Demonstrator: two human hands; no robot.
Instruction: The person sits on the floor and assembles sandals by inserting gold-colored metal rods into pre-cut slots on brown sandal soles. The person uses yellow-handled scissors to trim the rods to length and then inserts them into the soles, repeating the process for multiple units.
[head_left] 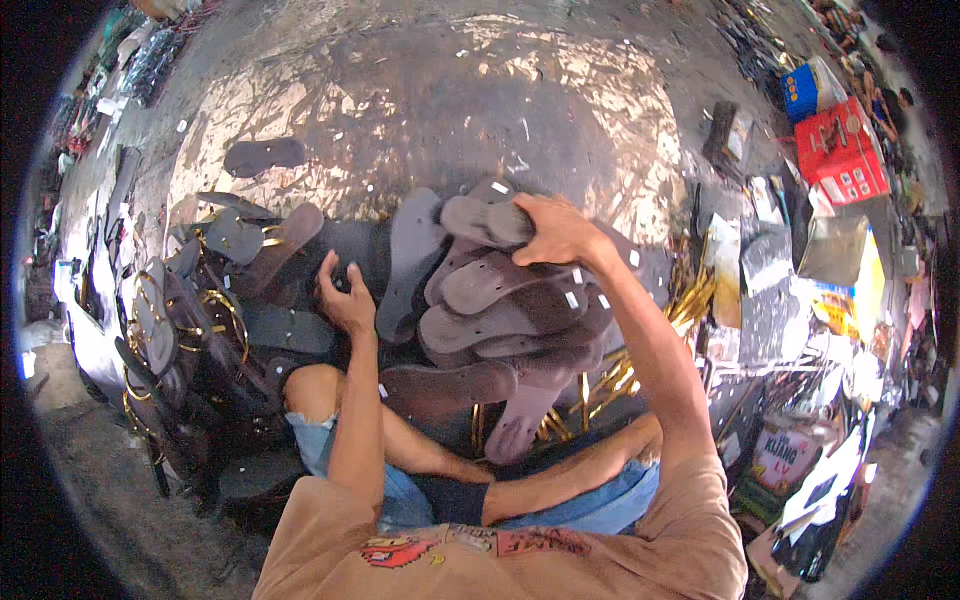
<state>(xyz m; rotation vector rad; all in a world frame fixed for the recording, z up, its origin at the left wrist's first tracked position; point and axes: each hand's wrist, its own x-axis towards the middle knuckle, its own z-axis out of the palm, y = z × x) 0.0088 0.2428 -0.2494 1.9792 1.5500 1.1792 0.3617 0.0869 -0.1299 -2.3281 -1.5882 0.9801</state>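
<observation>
A heap of grey-brown shoe soles [510,310] lies in front of my crossed legs. My right hand [560,232] reaches to the top of this heap, its thumb and fingers closed round the end of a grey sole [468,218]. To the left, my left hand [345,297] is raised with thumb and fingers apart and nothing in it. Between the hands lies a longer grey sole [408,260]. Beyond the left hand, a brownish sole [292,240] rests slanted at the edge of a group of sandals.
Dark sandals with gold straps [190,320] crowd the left side. Loose gold strips [690,300] lie right of the heap. A lone dark sole [263,156] is on the floor farther off. At right are a red box [842,152] and a plastic container [785,455].
</observation>
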